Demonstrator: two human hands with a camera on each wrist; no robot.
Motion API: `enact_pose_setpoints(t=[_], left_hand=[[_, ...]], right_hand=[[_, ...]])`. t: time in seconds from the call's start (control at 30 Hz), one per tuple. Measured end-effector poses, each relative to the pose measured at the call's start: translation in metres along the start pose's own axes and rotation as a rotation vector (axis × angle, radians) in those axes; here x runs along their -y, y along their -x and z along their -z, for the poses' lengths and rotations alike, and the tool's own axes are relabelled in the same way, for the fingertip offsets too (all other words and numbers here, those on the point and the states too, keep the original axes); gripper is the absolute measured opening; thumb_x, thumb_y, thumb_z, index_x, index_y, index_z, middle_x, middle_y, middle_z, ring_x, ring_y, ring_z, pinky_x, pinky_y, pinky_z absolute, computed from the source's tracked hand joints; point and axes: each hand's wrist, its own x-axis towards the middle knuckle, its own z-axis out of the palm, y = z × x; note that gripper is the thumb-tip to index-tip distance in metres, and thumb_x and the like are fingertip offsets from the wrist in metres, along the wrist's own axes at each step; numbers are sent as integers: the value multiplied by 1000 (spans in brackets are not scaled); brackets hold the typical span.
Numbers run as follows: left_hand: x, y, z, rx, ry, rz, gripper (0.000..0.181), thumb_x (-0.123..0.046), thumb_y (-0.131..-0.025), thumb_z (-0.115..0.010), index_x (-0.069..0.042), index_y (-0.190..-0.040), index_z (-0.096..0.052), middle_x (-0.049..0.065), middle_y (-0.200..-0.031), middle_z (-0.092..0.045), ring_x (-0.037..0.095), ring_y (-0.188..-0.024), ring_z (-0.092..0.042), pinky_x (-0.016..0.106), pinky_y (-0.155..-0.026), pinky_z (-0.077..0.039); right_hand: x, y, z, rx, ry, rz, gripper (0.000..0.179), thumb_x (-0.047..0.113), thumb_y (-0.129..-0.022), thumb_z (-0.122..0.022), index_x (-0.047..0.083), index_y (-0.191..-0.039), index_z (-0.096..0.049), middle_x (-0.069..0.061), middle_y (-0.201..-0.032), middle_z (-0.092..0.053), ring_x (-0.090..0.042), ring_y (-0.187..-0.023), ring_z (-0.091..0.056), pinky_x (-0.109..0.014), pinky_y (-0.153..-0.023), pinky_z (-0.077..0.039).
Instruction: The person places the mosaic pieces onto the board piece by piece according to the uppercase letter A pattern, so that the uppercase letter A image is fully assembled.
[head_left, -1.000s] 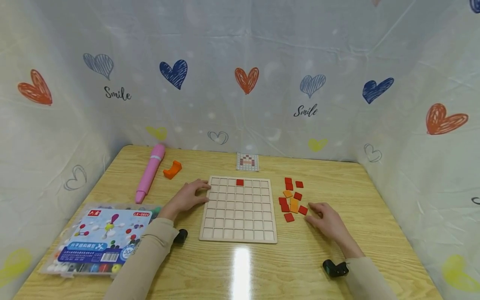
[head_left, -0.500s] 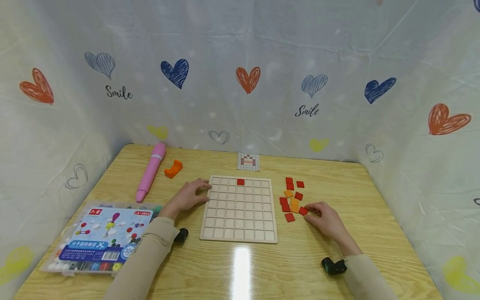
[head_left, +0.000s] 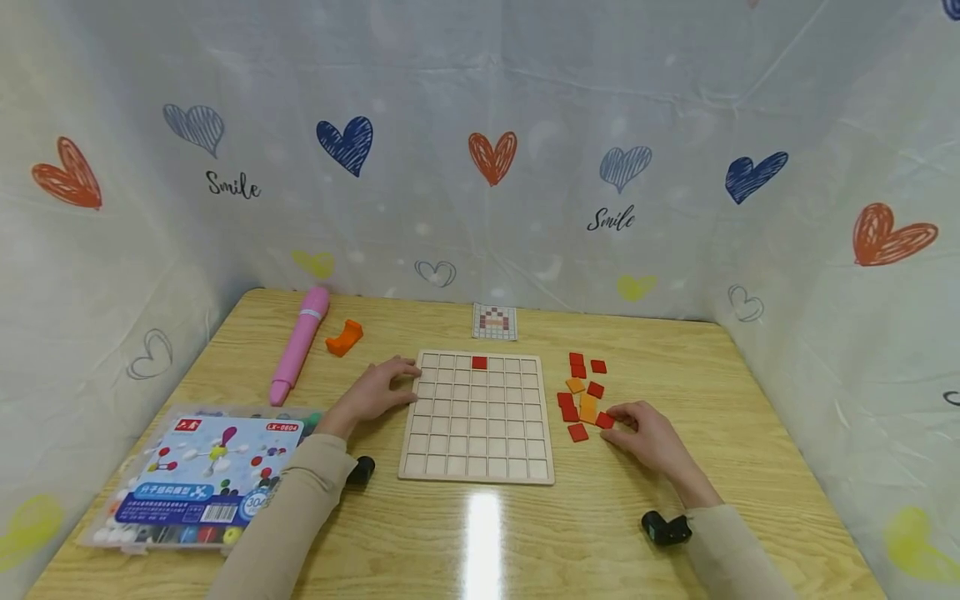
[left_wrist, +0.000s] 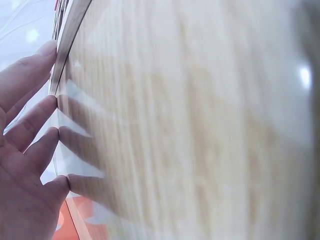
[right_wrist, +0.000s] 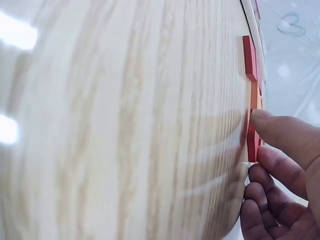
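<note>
A light wooden grid board (head_left: 471, 432) lies in the middle of the table, with one red square tile (head_left: 479, 363) in its far row. At the board's left edge rests my left hand (head_left: 375, 392), fingers fairly straight; in the left wrist view the thumb (left_wrist: 37, 57) meets the board's side. To the right of the board, red and orange tiles (head_left: 588, 408) lie loosely grouped. My right hand (head_left: 647, 437) pinches the nearest-right red tile (head_left: 604, 421) between thumb and index finger. The right wrist view shows that tile (right_wrist: 252, 142) low against the tabletop, other fingers curled below.
A small printed pattern card (head_left: 495, 322) lies behind the board. At the left are a pink pen-like stick (head_left: 300, 346), an orange curved piece (head_left: 344, 338) and a plastic case of molecular model parts (head_left: 210, 479). A heart-patterned curtain (head_left: 487, 233) borders the table.
My right hand has moved slightly left, its thumb and index finger closing on the red tile. The left hand stays at the board's edge.
</note>
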Motion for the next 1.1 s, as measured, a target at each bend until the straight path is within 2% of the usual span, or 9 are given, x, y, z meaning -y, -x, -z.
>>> enact_pose_setpoints(t=[0.17,0.4,0.57,0.77,0.97,1.1], left_hand=[[1,0,0,2,-4,0,41,-13,-95,-69,2,-132,-61,24,-150,-47,47,-149,-25,70,-119,-5],[1,0,0,1,-4,-1,41,-14,-95,-69,1,-132,-61,23,-151,-47,46,-149,-25,70,-120,-6],[0,0,1,5,-4,-3,41,-14,-95,-69,2,-132,-61,24,-151,-47,47,-149,-25,70,-119,-6],[3,-1,0,7,-2,-2,41,-13,-95,-69,2,-132,-61,24,-151,-46,47,-149,-25,71,-119,-5],[4,-1,0,11,-6,0,42,-13,-95,-69,1,-133,-61,24,-151,-47,47,-149,-25,71,-119,-5],[5,-2,0,10,-10,3,42,-14,-95,-69,1,-133,-61,24,-152,-46,46,-149,-24,70,-119,-5]], right_hand=[[2,0,-1,4,7,-14,23,15,-90,-75,-1,-106,-72,-16,-106,-66,-29,-97,-62,-48,-90,-53],[5,-1,0,20,3,-36,24,12,-92,-72,-4,-109,-69,-16,-103,-70,-25,-90,-67,-45,-83,-57],[12,-3,2,-3,-30,-54,26,14,-95,-70,-2,-114,-68,-17,-108,-72,-29,-96,-70,-46,-86,-58],[28,-10,4,-48,-76,-12,28,15,-94,-71,-1,-117,-68,-18,-113,-72,-32,-98,-72,-46,-85,-59],[50,-21,2,-51,-124,23,31,17,-94,-72,2,-121,-69,-14,-112,-72,-27,-96,-71,-35,-78,-59],[66,-26,-2,-26,-177,41,32,15,-94,-71,3,-123,-68,-14,-114,-69,-26,-95,-70,-31,-76,-59]])
